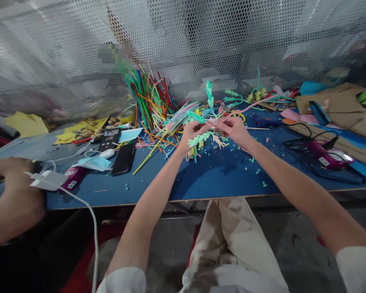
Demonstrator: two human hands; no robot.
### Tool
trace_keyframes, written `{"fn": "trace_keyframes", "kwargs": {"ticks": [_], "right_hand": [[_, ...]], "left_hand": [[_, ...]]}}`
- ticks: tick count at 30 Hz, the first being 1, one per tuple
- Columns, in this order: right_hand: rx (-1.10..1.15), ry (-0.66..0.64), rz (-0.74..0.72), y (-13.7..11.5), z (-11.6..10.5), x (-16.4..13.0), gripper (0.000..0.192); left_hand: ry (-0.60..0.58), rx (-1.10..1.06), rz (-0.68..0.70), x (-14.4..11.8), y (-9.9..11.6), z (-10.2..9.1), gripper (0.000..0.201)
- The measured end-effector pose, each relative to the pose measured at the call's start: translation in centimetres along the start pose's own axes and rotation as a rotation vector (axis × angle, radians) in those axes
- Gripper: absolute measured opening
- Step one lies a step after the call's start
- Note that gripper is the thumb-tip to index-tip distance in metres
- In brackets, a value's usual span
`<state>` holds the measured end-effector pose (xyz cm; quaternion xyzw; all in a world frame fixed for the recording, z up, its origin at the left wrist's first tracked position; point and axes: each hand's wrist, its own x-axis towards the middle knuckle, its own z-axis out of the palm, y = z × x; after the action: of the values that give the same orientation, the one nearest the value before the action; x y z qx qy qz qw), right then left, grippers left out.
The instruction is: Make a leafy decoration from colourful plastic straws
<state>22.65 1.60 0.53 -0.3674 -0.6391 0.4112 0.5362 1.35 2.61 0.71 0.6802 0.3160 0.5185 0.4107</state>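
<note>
My left hand is closed on a bunch of mint-green leafy sprigs above the blue table. My right hand meets it with pinched fingertips, at a long pink stem that runs off to the upper right. The exact spot between the fingertips is too small to make out. A mint-green leafy piece stands up behind my hands, and a pale pink sprig hangs below them. Beneath lie small turquoise clippings and loose coloured stems.
A bundle of long coloured stems leans against the perforated metal screen. Left are a black phone, a face mask, a white charger and another person's hand. Right, a cabled purple power strip lies near brown paper.
</note>
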Motion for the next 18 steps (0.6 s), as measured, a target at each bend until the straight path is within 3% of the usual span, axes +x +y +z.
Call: {"fn": "trace_keyframes", "kwargs": {"ticks": [4, 6, 11, 14, 18], "right_hand": [[-0.297, 0.066, -0.201, 0.2, -1.0, 0.2, 0.043], [-0.464, 0.089, -0.276, 0.4, -1.3, 0.1, 0.042], [-0.704, 0.184, -0.450, 0.8, -1.1, -0.2, 0.045], [-0.732, 0.215, -0.537, 1.0, -1.1, -0.3, 0.045], [-0.793, 0.235, -0.542, 1.5, -1.6, 0.2, 0.042]], "left_hand": [[-0.091, -0.040, -0.091, 0.3, -0.5, -1.5, 0.071], [-0.054, 0.012, -0.028, 0.4, -0.4, -2.0, 0.076], [0.214, 0.599, 0.319, 0.1, 1.0, -2.3, 0.064], [0.255, 0.841, 0.389, -0.1, 1.7, -2.4, 0.048], [0.275, 0.959, 0.411, -0.1, 1.9, -2.6, 0.041]]}}
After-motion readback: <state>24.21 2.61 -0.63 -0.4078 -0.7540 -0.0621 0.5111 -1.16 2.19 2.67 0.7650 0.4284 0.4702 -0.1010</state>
